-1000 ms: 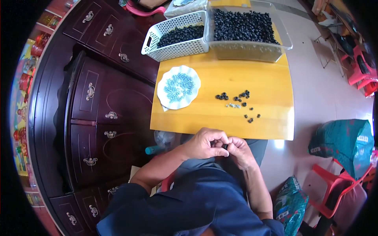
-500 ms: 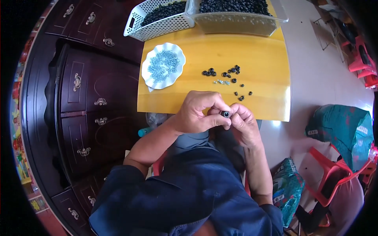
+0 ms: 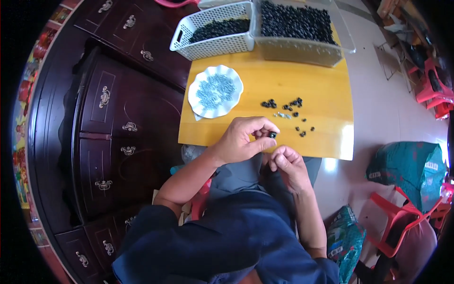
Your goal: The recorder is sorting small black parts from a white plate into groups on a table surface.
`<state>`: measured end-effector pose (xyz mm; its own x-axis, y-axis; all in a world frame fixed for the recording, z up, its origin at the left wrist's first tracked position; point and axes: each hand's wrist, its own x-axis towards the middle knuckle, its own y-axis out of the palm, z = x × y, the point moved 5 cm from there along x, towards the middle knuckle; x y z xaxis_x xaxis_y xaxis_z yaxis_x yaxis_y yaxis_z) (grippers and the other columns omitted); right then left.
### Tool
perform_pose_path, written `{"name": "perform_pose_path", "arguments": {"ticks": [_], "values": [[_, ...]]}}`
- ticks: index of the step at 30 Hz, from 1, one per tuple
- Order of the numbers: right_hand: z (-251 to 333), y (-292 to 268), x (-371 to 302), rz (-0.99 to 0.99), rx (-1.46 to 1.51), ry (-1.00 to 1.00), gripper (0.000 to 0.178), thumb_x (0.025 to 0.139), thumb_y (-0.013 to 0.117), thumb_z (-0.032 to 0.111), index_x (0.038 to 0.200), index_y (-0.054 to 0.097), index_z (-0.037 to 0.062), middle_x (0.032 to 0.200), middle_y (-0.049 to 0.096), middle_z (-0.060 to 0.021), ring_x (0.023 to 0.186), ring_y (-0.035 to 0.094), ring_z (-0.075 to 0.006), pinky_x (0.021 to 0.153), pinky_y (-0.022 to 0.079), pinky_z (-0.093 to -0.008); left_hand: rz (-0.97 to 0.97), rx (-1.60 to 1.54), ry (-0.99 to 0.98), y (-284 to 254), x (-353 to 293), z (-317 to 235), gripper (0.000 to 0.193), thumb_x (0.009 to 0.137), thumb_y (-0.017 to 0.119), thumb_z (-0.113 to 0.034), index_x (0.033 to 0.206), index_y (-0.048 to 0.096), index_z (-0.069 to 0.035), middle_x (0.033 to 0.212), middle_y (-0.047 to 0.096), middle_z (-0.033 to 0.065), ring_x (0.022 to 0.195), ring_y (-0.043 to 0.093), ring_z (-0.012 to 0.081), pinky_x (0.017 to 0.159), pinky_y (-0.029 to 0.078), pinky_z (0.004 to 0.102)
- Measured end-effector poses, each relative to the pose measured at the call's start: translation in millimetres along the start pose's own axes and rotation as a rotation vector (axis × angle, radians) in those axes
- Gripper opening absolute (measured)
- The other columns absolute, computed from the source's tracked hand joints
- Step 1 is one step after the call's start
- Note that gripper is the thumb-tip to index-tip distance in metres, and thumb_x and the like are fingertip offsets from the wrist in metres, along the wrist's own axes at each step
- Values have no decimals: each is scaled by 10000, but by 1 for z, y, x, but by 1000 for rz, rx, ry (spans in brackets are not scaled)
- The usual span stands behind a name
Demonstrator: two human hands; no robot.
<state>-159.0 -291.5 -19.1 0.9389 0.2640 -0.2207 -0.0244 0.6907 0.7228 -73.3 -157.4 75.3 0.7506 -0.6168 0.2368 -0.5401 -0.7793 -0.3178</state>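
Between the thumb and fingertips of my left hand (image 3: 243,139) is a small black ring-shaped part (image 3: 272,135), held over the table's front edge. My right hand (image 3: 289,168) is just below and to the right, apart from it, with fingers curled and thumb pressed near the index finger; whether anything tiny is pinched there is hidden. Beyond the hands lie a cluster of black round parts (image 3: 269,104), a second looser group (image 3: 296,114) and some smaller black pieces (image 3: 302,134). A few shiny small metal pieces (image 3: 283,115) lie among them.
A scalloped white plate (image 3: 193,93) of small silvery pieces sits left on the yellow table (image 3: 255,75). Behind stand a white perforated basket (image 3: 222,50) and a clear bin (image 3: 302,54), both holding black parts. Dark drawers (image 3: 118,104) flank the left; teal bags (image 3: 402,163) and red stools are right.
My right hand has separated from the left and dropped down toward me. My left hand still holds the black part. The whole view has shifted, showing more of the containers.
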Motion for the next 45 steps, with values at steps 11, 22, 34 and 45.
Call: {"name": "perform_pose_path", "arguments": {"ticks": [11,22,34,45], "values": [[-19,-6,-6,-20,7,-2,163,967,654,198,973,641,35,806,602,-12,736,546,-111,706,440,-245,-505,280,-153,-217,93,70,309,866,684,-67,1165,653,8,927,688,53,762,618,83,683,511,246],[-18,-13,-8,-219,54,51,118,952,632,119,857,617,50,761,599,-14,667,532,-101,635,435,-228,-108,460,-344,-77,61,101,210,859,706,-89,1060,725,-34,824,687,12,638,603,78,615,509,251],[-37,-22,-14,-179,55,62,140,997,613,184,997,647,49,834,631,-8,737,565,-88,706,464,-230,-119,749,-90,-15,33,114,177,806,735,-136,955,712,-44,851,681,118,740,677,277,673,542,367],[-40,-25,-11,-246,58,43,222,1021,573,269,1079,637,65,898,660,-7,771,617,-94,699,479,-219,3,203,-152,25,-29,46,118,816,736,-4,931,710,-9,771,635,25,603,557,71,556,448,226]]}}
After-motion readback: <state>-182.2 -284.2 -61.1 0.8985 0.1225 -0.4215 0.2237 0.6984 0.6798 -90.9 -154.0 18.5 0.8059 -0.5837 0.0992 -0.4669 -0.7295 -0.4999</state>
